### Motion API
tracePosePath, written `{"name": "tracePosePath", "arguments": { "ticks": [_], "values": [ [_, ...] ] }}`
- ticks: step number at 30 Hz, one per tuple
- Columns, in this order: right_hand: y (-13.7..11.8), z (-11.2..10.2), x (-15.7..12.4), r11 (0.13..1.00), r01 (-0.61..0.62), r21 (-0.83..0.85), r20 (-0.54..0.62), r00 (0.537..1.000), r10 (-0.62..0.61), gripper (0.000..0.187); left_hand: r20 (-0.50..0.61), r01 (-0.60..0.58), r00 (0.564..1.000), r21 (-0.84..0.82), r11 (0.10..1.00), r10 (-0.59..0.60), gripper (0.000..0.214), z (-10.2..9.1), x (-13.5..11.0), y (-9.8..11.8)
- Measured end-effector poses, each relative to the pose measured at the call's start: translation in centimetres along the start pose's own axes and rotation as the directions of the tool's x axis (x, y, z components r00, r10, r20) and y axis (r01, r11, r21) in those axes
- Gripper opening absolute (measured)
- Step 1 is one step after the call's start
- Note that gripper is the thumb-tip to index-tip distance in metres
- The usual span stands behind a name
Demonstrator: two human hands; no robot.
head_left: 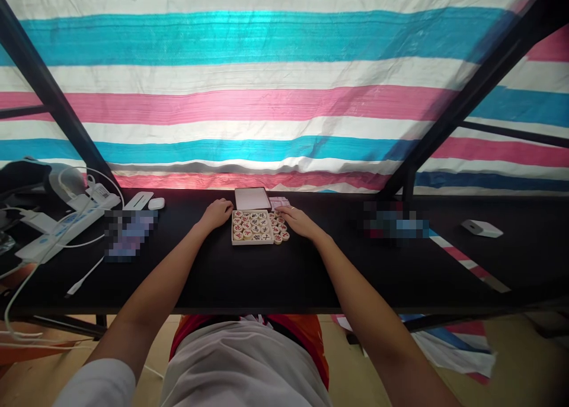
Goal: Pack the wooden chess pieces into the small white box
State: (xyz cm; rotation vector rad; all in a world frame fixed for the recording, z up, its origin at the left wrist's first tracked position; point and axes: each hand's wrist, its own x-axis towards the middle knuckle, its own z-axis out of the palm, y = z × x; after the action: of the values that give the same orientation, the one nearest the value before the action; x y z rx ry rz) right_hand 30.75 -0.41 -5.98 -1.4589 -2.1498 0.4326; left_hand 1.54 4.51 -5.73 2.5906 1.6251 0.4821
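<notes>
Round Chinese chess pieces (256, 222) with red and black characters lie in rows inside a shallow white box (252, 243). Just behind it, the box lid (252, 199) lies with its pale inside facing up. My left hand (217, 212) rests on the table left of the lid and box, fingers curled in and seemingly holding nothing. To the right of the box, more loose chess pieces (281, 236) lie on the table. My right hand (297, 219) reaches over them with fingers extended; its fingertips partly hide some pieces and a pinkish patterned sheet (279, 202).
On the left are a white power strip (66, 229) with cables, a white earbud case (156, 204) and a blurred-out flat object (132, 235). Another blurred item (395, 222) and a white adapter (482, 228) lie right. Black frame bars (462, 93) and striped sheeting (249, 108) stand behind.
</notes>
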Motion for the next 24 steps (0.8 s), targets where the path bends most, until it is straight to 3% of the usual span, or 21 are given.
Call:
{"name": "tracePosePath", "arguments": {
  "ticks": [15, 24],
  "values": [
    [0.59, 0.59, 0.23, 0.999, 0.036, 0.003, -0.041, 0.999, -0.036, 0.033, -0.004, -0.004, 1.0, 0.006, 1.0, 0.004, 0.029, 0.27, 0.13, -0.25],
    [0.36, 0.83, 0.31, 0.999, -0.034, 0.031, -0.092, 0.995, 0.036, 0.034, 0.007, 0.012, 1.0, 0.009, 1.0, -0.012, 0.029, 0.1, 0.06, -0.02]
  ]
}}
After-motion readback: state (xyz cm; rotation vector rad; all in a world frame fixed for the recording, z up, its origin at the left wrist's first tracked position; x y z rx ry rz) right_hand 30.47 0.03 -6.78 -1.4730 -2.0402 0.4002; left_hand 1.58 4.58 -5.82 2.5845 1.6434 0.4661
